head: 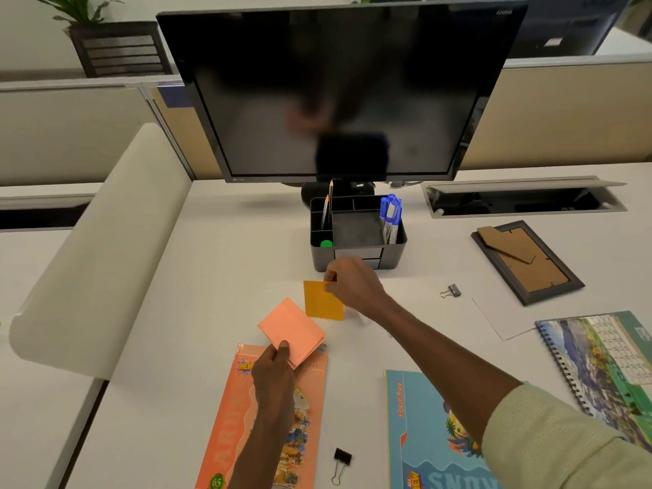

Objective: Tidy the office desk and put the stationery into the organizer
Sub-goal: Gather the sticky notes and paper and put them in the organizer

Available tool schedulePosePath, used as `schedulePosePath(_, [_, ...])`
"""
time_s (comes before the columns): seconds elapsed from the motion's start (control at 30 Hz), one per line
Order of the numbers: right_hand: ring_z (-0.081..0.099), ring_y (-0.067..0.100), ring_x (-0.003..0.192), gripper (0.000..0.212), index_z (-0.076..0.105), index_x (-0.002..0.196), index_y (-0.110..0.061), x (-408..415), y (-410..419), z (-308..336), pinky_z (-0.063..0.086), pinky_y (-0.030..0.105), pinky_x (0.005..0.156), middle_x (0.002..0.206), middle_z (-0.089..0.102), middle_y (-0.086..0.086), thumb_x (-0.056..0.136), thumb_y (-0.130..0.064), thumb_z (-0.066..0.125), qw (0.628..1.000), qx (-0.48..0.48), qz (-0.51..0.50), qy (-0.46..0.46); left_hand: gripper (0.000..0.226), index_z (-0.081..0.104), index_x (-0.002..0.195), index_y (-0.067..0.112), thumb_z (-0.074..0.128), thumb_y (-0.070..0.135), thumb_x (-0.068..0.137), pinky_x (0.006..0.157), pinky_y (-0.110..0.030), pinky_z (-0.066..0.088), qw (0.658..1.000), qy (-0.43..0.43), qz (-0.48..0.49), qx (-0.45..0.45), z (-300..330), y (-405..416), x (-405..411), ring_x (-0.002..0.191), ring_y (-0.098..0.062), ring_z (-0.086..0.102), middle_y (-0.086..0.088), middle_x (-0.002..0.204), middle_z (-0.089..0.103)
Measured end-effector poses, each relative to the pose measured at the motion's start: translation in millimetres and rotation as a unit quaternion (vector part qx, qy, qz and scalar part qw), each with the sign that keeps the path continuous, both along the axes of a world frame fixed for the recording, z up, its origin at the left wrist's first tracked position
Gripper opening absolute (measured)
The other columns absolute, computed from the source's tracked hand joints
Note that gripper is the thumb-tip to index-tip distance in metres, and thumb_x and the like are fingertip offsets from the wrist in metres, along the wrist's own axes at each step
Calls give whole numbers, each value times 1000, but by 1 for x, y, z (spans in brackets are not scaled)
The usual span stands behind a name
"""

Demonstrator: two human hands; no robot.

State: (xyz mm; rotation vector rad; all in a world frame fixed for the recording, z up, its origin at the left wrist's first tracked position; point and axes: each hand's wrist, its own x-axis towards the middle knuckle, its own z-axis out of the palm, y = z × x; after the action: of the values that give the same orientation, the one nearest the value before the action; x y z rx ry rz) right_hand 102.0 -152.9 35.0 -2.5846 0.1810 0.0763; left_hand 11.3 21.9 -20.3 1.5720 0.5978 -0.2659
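Two sticky-note pads in play: orange pad point(323, 300) pinched at its top corner by right hand point(352, 282), arm stretched forward across white desk point(218, 262), pad hanging just in front of black organizer point(358, 234). Pink pad point(292, 330) gripped at its near corner by left hand point(273, 370), thumb on top, held tilted above orange notebook point(264, 418). Pencils point(327, 206) and blue markers point(391, 215) standing in organizer compartments. Binder clips point(451, 290) loose on desk, monitor point(338, 90) behind.
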Motion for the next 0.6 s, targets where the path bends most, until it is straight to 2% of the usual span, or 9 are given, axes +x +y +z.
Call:
schedulePosePath(0.17, [58, 11, 73, 11, 73, 89, -11, 3, -4, 16, 50, 27, 67, 86, 69, 2, 84, -21, 72, 997, 67, -22, -19, 25, 68, 94, 9, 50, 26, 100, 64, -37, 46, 1000, -6, 3, 6, 0, 2, 1, 79, -25, 61, -9, 88, 69])
schedulePosePath(0.23, [58, 10, 74, 12, 72, 89, -9, 3, -7, 20, 47, 26, 67, 88, 70, 4, 84, -20, 71, 993, 107, -42, -28, 23, 68, 92, 15, 50, 26, 100, 76, -47, 52, 1000, -4, 9, -4, 0, 2, 1, 87, -29, 64, -9, 93, 70])
schedulePosePath(0.3, [57, 11, 78, 12, 70, 90, -8, 2, -10, 23, 43, 25, 67, 92, 69, 6, 86, -20, 69, 986, 146, -66, -42, 22, 68, 90, 18, 50, 26, 100, 86, -51, 51, 1000, -4, 12, 2, 2, 3, 0, 91, -30, 65, -7, 93, 71])
schedulePosePath(0.4, [54, 13, 90, 20, 66, 102, -10, 0, -15, 28, 40, 25, 72, 105, 63, 5, 92, -26, 62, 982, 164, -83, -55, 23, 67, 84, 19, 52, 28, 99, 74, -44, 50, 1000, -21, 4, 14, 9, -1, 6, 81, -26, 62, -11, 91, 71])
schedulePosePath(0.5, [51, 13, 96, 21, 65, 108, -11, -5, -18, 30, 40, 26, 77, 114, 62, 6, 93, -25, 59, 980, 183, -53, -50, 17, 61, 80, 15, 62, 28, 92, 61, -35, 44, 997, -14, -53, 57, 19, -8, 23, 74, -26, 57, -9, 81, 68])
schedulePosePath(0.6, [51, 13, 96, 20, 67, 109, -13, -11, -18, 29, 39, 27, 77, 115, 63, 5, 94, -23, 58, 982, 185, -15, -33, 23, 69, 85, 15, 53, 22, 99, 75, -51, 54, 997, -56, -47, 8, 19, -4, 10, 81, -30, 62, -10, 82, 71])
